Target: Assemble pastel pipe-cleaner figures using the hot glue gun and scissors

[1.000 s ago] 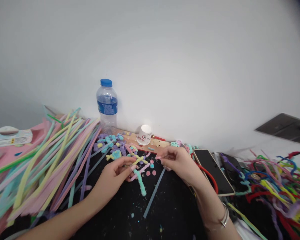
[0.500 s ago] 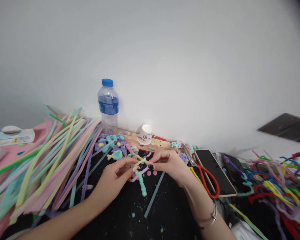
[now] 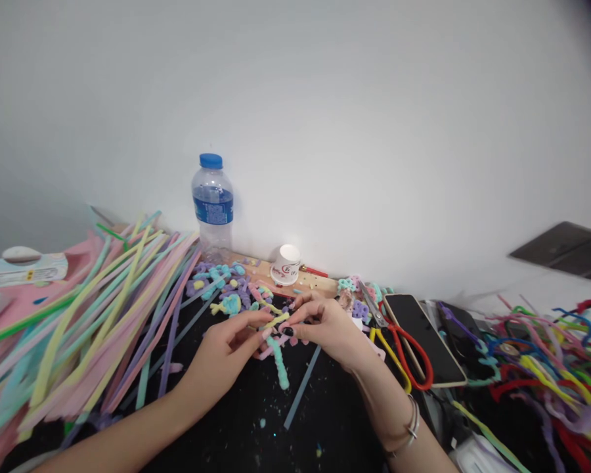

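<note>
Between my two hands is a small piece of fuzzy pipe cleaner work with a yellow strip (image 3: 277, 320) across its top. A mint-green twisted pipe cleaner (image 3: 278, 364) hangs down from beneath it, and some pink shows beside it. My left hand (image 3: 234, 338) pinches the left end with thumb and fingertips. From the other side, the thumb and index finger of my right hand (image 3: 320, 328) close on the right end; a dark nail shows on the thumb. A pale glue stick (image 3: 303, 387) lies on the black surface just below my right hand.
Long pastel pipe cleaners (image 3: 108, 315) are heaped at the left. A water bottle (image 3: 213, 207) and a paper cup (image 3: 286, 265) stand by the wall. To the right lie red-handled scissors (image 3: 414, 358), a phone (image 3: 426, 338) and a tangle of coloured pipe cleaners (image 3: 551, 368). Small fuzzy pieces (image 3: 226, 282) lie behind my hands.
My right hand has moved slightly left, nearer my left hand, and uncovers more of the yellow scissor handle. My left hand has hardly moved.
</note>
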{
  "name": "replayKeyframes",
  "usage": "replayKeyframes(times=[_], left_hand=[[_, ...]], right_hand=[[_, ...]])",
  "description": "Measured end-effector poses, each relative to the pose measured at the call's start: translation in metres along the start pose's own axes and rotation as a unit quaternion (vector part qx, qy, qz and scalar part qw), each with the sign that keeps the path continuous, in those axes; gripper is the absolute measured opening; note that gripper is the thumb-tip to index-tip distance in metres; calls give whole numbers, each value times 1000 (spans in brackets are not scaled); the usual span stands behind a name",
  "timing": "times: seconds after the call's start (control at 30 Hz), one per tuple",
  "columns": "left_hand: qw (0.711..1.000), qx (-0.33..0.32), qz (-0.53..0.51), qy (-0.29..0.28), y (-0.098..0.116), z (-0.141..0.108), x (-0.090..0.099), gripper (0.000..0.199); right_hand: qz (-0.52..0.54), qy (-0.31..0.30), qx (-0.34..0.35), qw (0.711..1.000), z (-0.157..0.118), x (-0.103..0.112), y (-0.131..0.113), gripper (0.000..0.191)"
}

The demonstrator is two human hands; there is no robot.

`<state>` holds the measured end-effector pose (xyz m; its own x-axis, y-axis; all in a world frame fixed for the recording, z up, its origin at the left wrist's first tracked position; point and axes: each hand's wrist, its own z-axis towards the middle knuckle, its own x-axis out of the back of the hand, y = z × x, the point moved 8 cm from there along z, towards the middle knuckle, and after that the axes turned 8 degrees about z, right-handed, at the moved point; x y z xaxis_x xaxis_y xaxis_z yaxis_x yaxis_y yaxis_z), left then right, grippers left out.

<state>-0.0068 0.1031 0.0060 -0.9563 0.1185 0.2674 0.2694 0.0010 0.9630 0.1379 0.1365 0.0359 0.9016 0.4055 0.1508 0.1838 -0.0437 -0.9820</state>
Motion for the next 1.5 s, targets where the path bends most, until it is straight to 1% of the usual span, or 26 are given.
replayKeyframes(times=[0.2, 0.43, 0.6, 0.9, 1.2, 1.5], left_hand=[[1000, -4, 6, -13, 1, 0, -3, 19], [1000, -9, 17, -17, 1, 0, -4, 23], [999, -13, 29, -11, 1, 0, -2, 23], [999, -22, 34, -19, 0, 0, -4, 21], [998, -30, 60, -5, -2, 1, -1, 21], [997, -37, 72, 5, 0, 1, 1, 20]], right_hand=[[16, 12, 3, 1000, -1, 0, -3, 10], [41, 6, 4, 999, 0, -1, -2, 7], [38, 13, 0, 999, 1, -1, 0, 6], [29, 12, 0, 1000, 1, -1, -1, 5], [51, 17, -4, 999, 1, -2, 0, 5], [41, 12, 1, 999, 3, -1, 3, 7]])
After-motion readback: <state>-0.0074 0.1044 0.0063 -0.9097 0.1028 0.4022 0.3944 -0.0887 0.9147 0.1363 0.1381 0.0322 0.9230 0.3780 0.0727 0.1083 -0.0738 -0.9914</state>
